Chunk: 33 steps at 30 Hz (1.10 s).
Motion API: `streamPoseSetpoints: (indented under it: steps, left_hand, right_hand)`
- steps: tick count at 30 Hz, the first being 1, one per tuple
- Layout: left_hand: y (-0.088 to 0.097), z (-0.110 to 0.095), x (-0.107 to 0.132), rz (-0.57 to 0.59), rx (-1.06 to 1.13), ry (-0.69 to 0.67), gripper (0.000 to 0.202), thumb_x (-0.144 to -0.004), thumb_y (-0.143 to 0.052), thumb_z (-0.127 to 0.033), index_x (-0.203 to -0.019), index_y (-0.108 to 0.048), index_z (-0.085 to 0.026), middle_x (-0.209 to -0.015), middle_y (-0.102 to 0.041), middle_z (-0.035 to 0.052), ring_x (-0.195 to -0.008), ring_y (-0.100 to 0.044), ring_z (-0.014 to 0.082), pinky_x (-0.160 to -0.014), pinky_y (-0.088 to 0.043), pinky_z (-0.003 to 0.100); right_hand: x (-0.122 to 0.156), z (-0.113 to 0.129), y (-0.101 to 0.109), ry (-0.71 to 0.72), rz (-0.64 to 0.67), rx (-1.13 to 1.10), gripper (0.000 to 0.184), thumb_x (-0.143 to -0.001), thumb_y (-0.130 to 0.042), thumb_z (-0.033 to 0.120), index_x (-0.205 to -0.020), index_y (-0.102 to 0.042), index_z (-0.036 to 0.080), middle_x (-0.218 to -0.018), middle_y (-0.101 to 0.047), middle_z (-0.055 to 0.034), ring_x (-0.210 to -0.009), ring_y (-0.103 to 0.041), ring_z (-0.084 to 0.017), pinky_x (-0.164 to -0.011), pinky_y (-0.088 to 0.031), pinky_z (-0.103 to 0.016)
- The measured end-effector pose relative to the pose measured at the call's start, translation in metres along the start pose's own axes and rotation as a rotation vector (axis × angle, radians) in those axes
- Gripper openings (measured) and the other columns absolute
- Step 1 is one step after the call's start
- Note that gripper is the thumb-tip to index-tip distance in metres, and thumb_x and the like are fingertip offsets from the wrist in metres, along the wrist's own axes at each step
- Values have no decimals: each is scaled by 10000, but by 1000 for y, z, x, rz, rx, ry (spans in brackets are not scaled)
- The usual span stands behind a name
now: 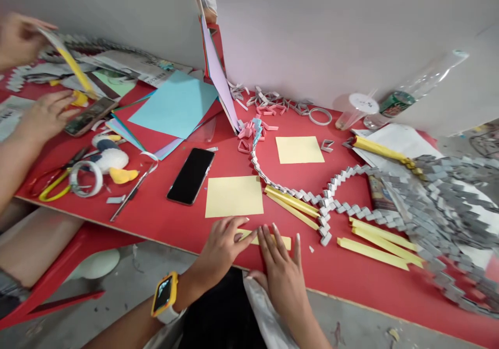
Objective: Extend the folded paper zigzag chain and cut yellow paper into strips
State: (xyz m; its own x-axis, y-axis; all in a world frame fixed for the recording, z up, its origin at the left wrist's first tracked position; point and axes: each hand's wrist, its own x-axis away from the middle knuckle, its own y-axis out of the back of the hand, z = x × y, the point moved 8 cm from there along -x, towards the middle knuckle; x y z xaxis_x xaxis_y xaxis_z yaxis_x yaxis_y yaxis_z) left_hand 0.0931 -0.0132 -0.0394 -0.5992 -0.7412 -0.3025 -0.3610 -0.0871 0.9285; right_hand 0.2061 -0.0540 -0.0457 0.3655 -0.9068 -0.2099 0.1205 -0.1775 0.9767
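Observation:
At the front edge of the red table, both of my hands press on a narrow folded strip of yellow paper (287, 243). My left hand (220, 250), with a yellow-framed watch on its wrist, has its thumb and fingers apart around the strip's left end. My right hand (284, 273) lies flat across the strip, fingers stretched out and partly covering it. Just beyond are two plain yellow paper sheets, a nearer one (234, 197) and a farther one (299, 150). Folded yellow strips (294, 203) rest against a zigzag chain of folded grey paper (325, 211).
A black phone (191, 176) lies left of the sheets. More yellow strips (376, 253) and a heap of grey chain (436, 224) are right. Loose folded pieces (268, 99) and a lidded cup (360, 107) stand near the white panel. Another person's hands (47, 112) work at left.

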Motion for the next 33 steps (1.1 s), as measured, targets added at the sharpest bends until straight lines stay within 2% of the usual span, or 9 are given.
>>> streamPoseSetpoints:
  steps: [2, 5, 10, 15, 17, 20, 24, 28, 33]
  left_hand:
    - [0, 4, 1, 20, -18, 10, 428, -895, -536, -83, -1252, -596, -312, -1239, -522, 85, -1134, -485, 260, -886, -460, 399]
    - [2, 14, 4, 35, -25, 46, 394, -907, -540, -127, -1244, -603, -320, -1211, -543, 90, -1119, -499, 261, -880, -446, 409]
    - [6, 26, 14, 46, -71, 95, 375, -919, -528, -150, -1250, -604, -310, -1192, -539, 104, -1110, -506, 264, -859, -434, 407]
    - [11, 22, 17, 89, -110, 55, 454, -891, -472, -70, -1281, -586, -271, -1228, -551, 126, -1171, -490, 288, -874, -421, 429]
    - [13, 17, 16, 128, -91, 28, 451, -877, -503, -146, -1318, -558, -224, -1283, -541, 144, -1229, -457, 310, -912, -407, 457]
    - [16, 11, 14, 148, -105, -3, 458, -903, -504, -364, -1323, -556, -188, -1358, -516, 159, -1295, -408, 335, -985, -356, 508]
    - [16, 8, 16, 131, -188, -30, 594, -910, -432, -572, -1333, -551, -174, -1417, -480, 177, -1328, -384, 336, -1052, -281, 529]
    - [12, 11, 20, 122, -229, -21, 606, -903, -413, -604, -1341, -548, -206, -1411, -493, 165, -1334, -388, 326, -1079, -254, 517]
    - [10, 11, 19, 108, -245, -31, 582, -903, -416, -594, -1307, -574, -204, -1385, -513, 171, -1328, -403, 337, -1052, -314, 531]
  right_hand:
    - [6, -3, -3, -4, 32, 16, 629, -936, -404, 533, -1413, -437, 126, -1468, -468, -54, -1489, -16, -225, -1174, 73, -544]
    - [16, -15, -4, -30, 45, 64, 692, -924, -383, 580, -1412, -435, 93, -1472, -453, -61, -1493, 64, -221, -1170, 89, -559]
    - [30, -28, -5, -62, 49, 118, 722, -934, -295, 598, -1421, -425, 81, -1500, -400, -63, -1494, 69, -227, -1171, 98, -549]
    - [37, -33, -4, -110, 31, 123, 702, -948, -277, 569, -1445, -383, 86, -1508, -391, -73, -1497, 26, -233, -1177, 49, -552]
    - [38, -34, -2, -127, 20, 120, 673, -957, -279, 543, -1452, -373, 97, -1504, -398, -74, -1497, 13, -240, -1174, 28, -569]
    - [35, -32, 3, -178, 0, 128, 688, -959, -252, 544, -1454, -367, 80, -1500, -401, -99, -1497, 3, -260, -1161, 19, -602]
    - [26, -17, 7, -188, -6, 127, 746, -930, -257, 607, -1450, -385, 88, -1522, -360, -121, -1492, -5, -313, -1143, 22, -636]
    - [19, 8, 4, -44, 13, 98, 695, -913, -354, 604, -1435, -425, 150, -1525, -370, -76, -1492, 39, -294, -1153, 60, -608]
    - [30, -2, 3, -87, 13, 102, 556, -952, -394, 438, -1421, -437, 143, -1507, -406, -75, -1495, -7, -273, -1158, 30, -601]
